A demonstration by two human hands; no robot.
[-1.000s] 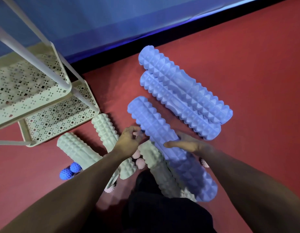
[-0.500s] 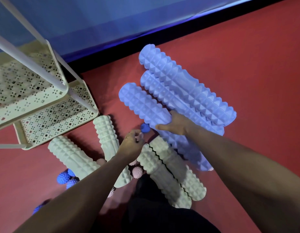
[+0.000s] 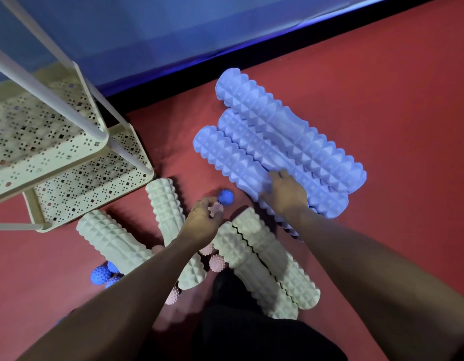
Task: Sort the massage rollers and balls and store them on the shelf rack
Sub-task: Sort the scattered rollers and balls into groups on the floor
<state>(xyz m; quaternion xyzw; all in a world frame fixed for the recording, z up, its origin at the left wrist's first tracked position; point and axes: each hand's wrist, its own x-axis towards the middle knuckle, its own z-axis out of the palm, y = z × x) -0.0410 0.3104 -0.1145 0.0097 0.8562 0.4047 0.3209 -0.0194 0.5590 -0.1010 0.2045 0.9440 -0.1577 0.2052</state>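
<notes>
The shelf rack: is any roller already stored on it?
No, the shelf rack shows only bare perforated trays; the blue rollers and green rollers lie on the floor.

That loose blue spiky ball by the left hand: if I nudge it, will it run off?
The blue ball is round and sits free on the flat red floor, so it probably rolls at a light touch. Its nubs may slow it and aid grip. It looks small beside the left hand, so likely light, though weight can't be confirmed.

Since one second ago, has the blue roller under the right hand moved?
Yes. The blue roller under the right hand went up and right, now beside the two other blue rollers.
</notes>
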